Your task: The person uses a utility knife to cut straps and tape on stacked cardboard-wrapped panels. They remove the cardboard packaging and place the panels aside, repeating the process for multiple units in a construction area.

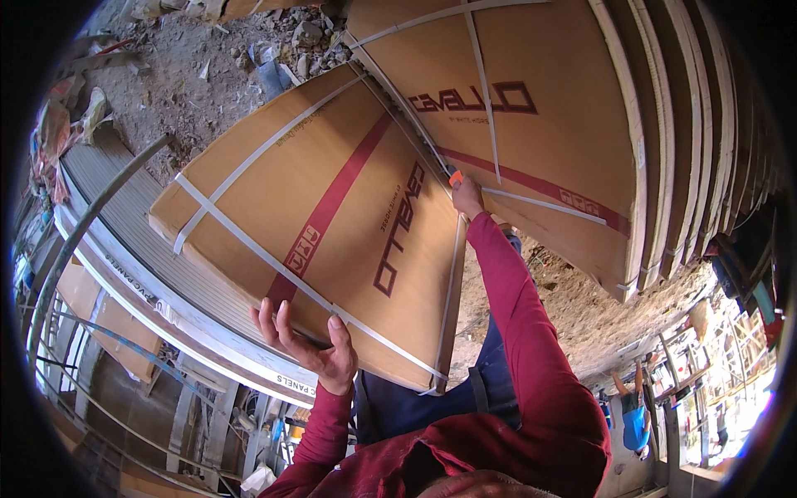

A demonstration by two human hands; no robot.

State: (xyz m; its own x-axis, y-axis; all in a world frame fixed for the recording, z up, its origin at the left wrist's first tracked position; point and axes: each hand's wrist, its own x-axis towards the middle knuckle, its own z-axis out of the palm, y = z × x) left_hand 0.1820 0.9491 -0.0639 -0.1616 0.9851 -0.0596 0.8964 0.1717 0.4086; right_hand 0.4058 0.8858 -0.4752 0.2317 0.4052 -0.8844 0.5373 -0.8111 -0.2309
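A large flat brown carton (pixel 332 224) with a red stripe and white packing straps (pixel 274 257) leans tilted in front of me. My left hand (pixel 311 349) is at its lower left edge, fingers spread and palm turned up, gripping nothing. My right hand (pixel 468 197) reaches into the gap between this carton and a second upright brown carton (pixel 548 75) on the right. Its fingers are closed round a small tool with an orange end (pixel 456 178); the rest of the tool is hidden. White straps cross the second carton too.
More cartons (pixel 697 124) stand in a row at the right. Long stacked panels (pixel 124 199) and a bent bar (pixel 91 216) lie at the left. Rubble (pixel 307 37) and dirt are at the far side. A person in blue (pixel 636 425) is at the lower right.
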